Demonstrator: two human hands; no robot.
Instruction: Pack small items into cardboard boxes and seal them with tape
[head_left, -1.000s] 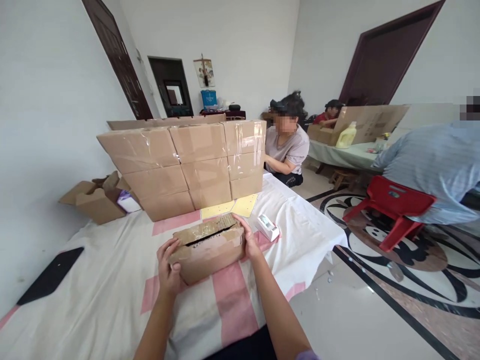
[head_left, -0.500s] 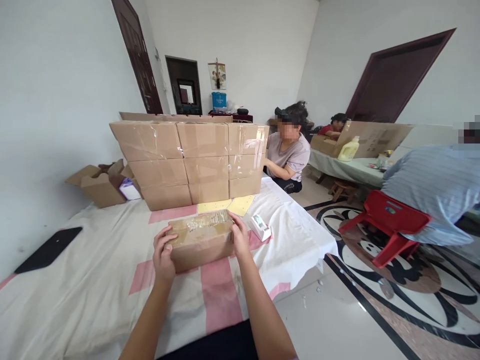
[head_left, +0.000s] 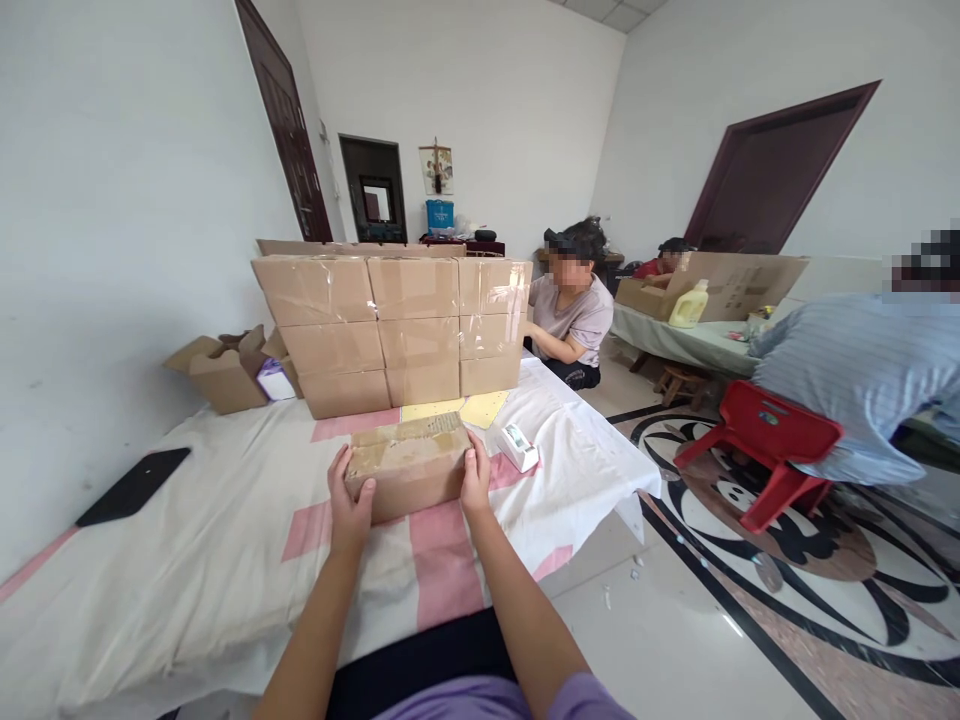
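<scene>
Between my two hands is a brown cardboard box [head_left: 412, 468], its top covered with shiny tape. My left hand [head_left: 350, 497] grips the box's left end, thumb on the near side and fingers around the end. At the opposite end, my right hand [head_left: 475, 478] presses with the thumb toward me and the fingers partly hidden behind. Just right of the box, a small white item [head_left: 517, 446] with a printed top lies on the cloth. Beyond it rises a wall of stacked, taped cardboard boxes [head_left: 416, 330].
A patterned cloth [head_left: 247, 600] covers the table. To the left lie a black flat object [head_left: 135, 487] and an open carton [head_left: 225, 375]. One person [head_left: 574, 310] crouches behind the stack; another sits on a red chair [head_left: 780, 440] at right.
The view has shifted slightly. My left fingers have moved from the box's top edge down around its left end, and my right hand sits lower on its end.
</scene>
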